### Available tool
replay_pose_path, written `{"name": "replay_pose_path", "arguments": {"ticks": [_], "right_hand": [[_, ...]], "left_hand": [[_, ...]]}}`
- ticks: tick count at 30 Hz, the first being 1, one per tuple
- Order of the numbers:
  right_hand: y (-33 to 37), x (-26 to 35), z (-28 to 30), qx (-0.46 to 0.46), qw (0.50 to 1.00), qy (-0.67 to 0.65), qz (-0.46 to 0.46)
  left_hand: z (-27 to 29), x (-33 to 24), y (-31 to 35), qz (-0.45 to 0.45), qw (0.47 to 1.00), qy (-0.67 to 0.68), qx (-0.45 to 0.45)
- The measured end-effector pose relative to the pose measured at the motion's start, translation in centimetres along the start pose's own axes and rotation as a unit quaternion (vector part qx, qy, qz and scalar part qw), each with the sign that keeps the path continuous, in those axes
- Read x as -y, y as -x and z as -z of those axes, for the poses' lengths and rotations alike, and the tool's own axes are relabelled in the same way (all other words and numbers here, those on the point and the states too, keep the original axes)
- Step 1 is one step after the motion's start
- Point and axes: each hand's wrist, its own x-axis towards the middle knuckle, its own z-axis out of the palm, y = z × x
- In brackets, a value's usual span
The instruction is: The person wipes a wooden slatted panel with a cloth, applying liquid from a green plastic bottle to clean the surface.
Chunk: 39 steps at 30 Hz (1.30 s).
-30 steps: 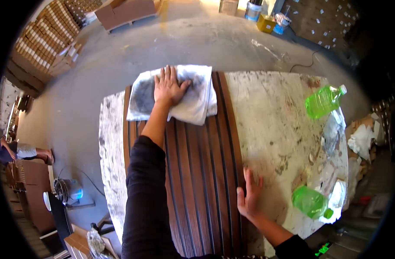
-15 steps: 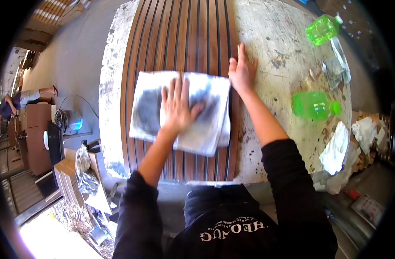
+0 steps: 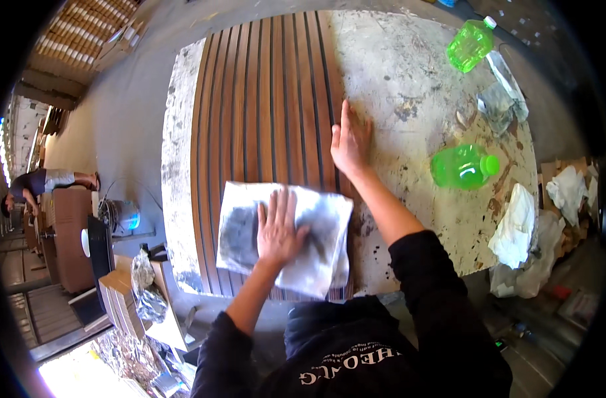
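White cloth (image 3: 242, 232), grey-smudged, lies on brown slatted panel (image 3: 268, 113), left hand (image 3: 278, 233) flat over it, fingers spread. Right hand (image 3: 351, 144) open, empty, at panel's right edge. Green bottles (image 3: 457, 167) right of hands on tabletop (image 3: 389, 66). White lettering (image 3: 370, 359) across black shirt (image 3: 339, 338) below hands.

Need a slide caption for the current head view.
Left hand flat on a smudged white cloth over a grooved brown panel; right hand by the panel's edge; two green bottles nearby.
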Motion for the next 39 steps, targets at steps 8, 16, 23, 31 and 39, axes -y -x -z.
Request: {"name": "replay_pose_path", "arguments": {"ticks": [8,16,23,31,39], "right_hand": [[0.0,0.5,2.4,0.068,0.997,-0.023,-0.030],[-0.5,2.0,4.1,0.111,0.991,-0.054,-0.055],[-0.4,0.7,2.6,0.057,0.997,-0.046,-0.020],[-1.8,0.2,2.6,0.076,0.996,-0.044,-0.031],[-1.7,-1.2,3.9,0.163,0.985,0.044,0.047]], "left_hand": [[5.5,3.9,-24.7,-0.028,0.995,-0.055,-0.082],[10.3,7.7,-45.8,0.015,0.984,-0.042,-0.170],[5.5,5.8,-35.4,-0.021,0.980,-0.056,-0.192],[-0.4,-0.4,-4.0,0.062,0.996,-0.009,-0.061],[-4.7,-8.7,12.3,0.094,0.993,0.069,-0.016]]}}
